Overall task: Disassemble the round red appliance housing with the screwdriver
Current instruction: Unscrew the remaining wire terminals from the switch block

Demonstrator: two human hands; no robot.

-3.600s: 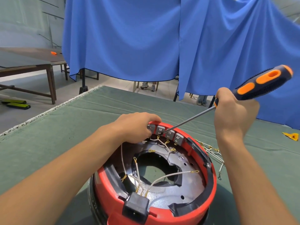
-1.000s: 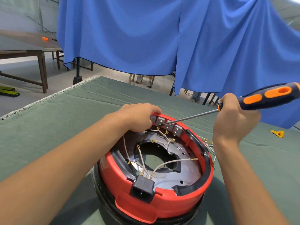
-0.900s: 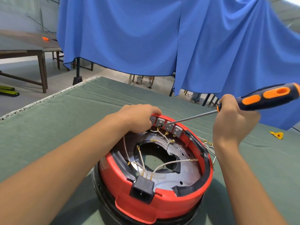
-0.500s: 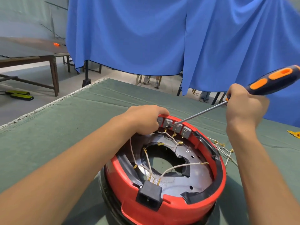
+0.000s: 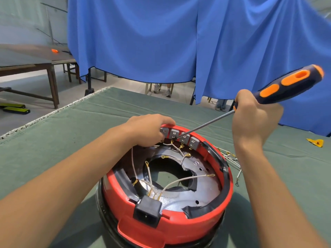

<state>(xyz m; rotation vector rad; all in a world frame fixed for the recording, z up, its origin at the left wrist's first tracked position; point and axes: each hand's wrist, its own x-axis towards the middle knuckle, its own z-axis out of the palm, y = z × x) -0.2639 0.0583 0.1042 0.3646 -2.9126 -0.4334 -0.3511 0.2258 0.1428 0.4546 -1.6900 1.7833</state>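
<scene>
A workshop or training room set up for recording: a worktable [image 5: 53, 140] covered in green felt, blue curtains [image 5: 161, 42] hung as a backdrop, plain wooden tables [image 5: 26, 63] on a grey concrete floor [image 5: 71, 93], and loose wires [image 5: 231, 158] beside an opened red housing [image 5: 188, 226] under a screwdriver [image 5: 279, 88].

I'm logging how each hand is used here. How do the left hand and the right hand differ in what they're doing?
The left hand rests low on the red housing rim beside the grey blocks; the right hand is raised off the housing. The right grips the screwdriver; the left holds no tool. Both are bare.
</scene>
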